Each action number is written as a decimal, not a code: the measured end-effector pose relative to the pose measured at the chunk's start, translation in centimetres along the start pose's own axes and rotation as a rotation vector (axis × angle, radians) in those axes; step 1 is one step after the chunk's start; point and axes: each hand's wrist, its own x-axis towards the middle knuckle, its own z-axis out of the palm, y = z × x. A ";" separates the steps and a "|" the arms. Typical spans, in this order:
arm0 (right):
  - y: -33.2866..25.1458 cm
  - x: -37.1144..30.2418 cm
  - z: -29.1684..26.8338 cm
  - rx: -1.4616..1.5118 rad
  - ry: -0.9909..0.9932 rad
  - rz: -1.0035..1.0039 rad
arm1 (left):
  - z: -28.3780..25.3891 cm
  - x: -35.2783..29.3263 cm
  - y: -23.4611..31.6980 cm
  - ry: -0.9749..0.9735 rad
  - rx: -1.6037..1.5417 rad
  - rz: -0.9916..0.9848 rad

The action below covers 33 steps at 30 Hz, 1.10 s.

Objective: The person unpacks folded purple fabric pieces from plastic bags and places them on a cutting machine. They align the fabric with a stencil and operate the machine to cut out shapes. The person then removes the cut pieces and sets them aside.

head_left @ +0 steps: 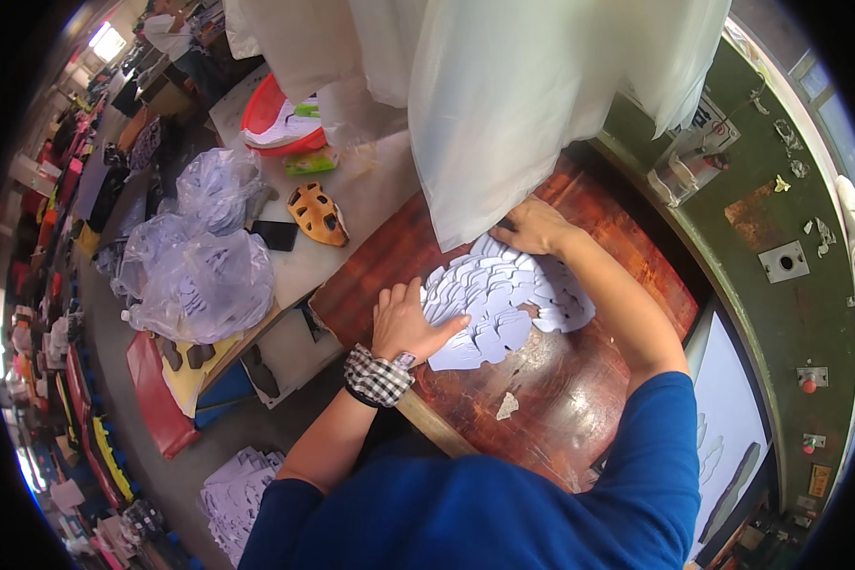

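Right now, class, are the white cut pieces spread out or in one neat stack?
Spread out: the white pieces overlap in fanned, uneven rows across the reddish board.

red basin (pixel 264 100) | orng holed obj (pixel 319 213) nr blk rect. (pixel 275 235) | grn panel (pixel 750 176)

This is a workshop: a green machine (pixel 817 318) with red buttons (pixel 807 386) stands past the right edge of the scuffed surface (pixel 579 408), cut pieces (pixel 489 304) lie heaped there, and filled bags (pixel 204 280) sit beyond the left edge.

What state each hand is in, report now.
Left hand: open, thumb on the white pieces.
Right hand: at their far edge; whether it grips any cannot be told.
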 end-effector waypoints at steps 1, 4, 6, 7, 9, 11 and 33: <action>0.5 -1.1 -0.3 0.012 -0.021 0.054 | 0.0 0.0 0.5 -0.012 0.055 0.038; 1.8 -4.9 -1.0 -0.051 -0.061 0.128 | 0.3 -0.2 1.5 -0.043 0.116 0.167; 2.4 -7.9 -1.3 -0.133 -0.072 0.117 | 0.5 -0.4 1.7 -0.062 0.084 0.267; 2.5 -9.5 -1.4 -0.100 -0.068 0.119 | 0.6 -0.5 1.8 -0.108 0.070 0.287; 2.2 -13.3 -1.2 0.223 -0.034 0.218 | 0.7 -0.8 1.7 -0.185 0.028 0.363; 1.2 -17.2 -0.7 0.413 -0.034 0.333 | 0.5 -1.4 1.5 -0.231 0.024 0.437; -18.0 -35.3 6.0 0.474 0.216 0.561 | -0.6 -3.9 2.0 -0.632 0.048 0.868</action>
